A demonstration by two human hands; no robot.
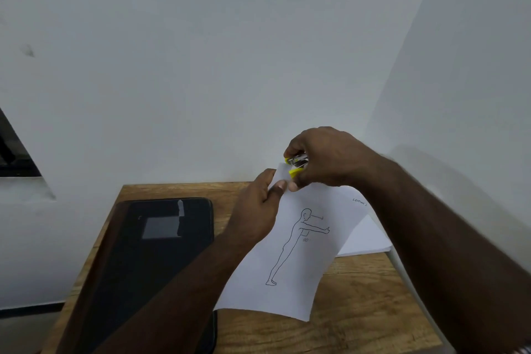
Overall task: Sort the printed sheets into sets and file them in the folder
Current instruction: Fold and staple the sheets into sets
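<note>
I hold up a printed sheet bearing a line drawing of a standing figure with one arm stretched out. My left hand pinches its top corner between thumb and fingers. My right hand grips a small yellow stapler, whose jaws sit over that same corner. The sheet hangs down above the wooden table. A black folder lies flat on the table's left side, with grey tape patches on its cover.
A stack of white sheets lies on the table at the right, behind the held sheet, one marked with handwriting. White walls meet in a corner behind the table. A dark frame shows at the left edge.
</note>
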